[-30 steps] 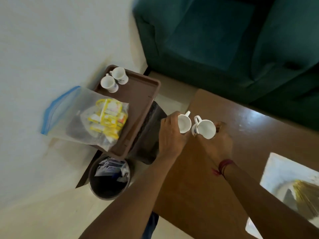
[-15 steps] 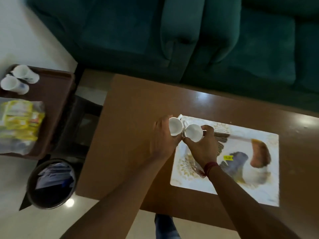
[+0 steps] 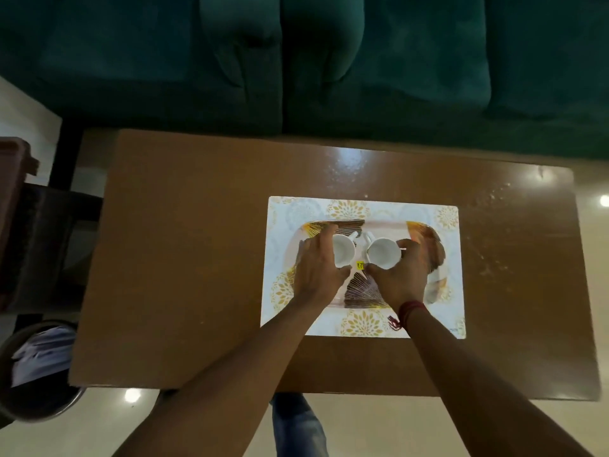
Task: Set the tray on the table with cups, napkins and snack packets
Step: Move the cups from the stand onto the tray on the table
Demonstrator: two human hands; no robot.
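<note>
A patterned tray (image 3: 425,239) with gold fan motifs lies on a white placemat (image 3: 362,207) on the brown table (image 3: 197,258). My left hand (image 3: 318,268) grips one small white cup (image 3: 343,255) and my right hand (image 3: 400,275) grips another white cup (image 3: 384,255). Both cups are side by side over the tray's middle, handles turned toward each other. Whether they touch the tray is hidden by my hands. A yellow sticker (image 3: 360,265) shows on the tray between my hands.
A dark green sofa (image 3: 296,61) runs along the table's far side. At the left edge is part of a brown side stand (image 3: 13,192), and below it a round bin (image 3: 39,367) holding papers. Tiled floor lies at the near side.
My view and both hands swung right from the side stand, carrying the two cups across the table to above the tray's middle. The other tray with cups and the snack bag left the view.
</note>
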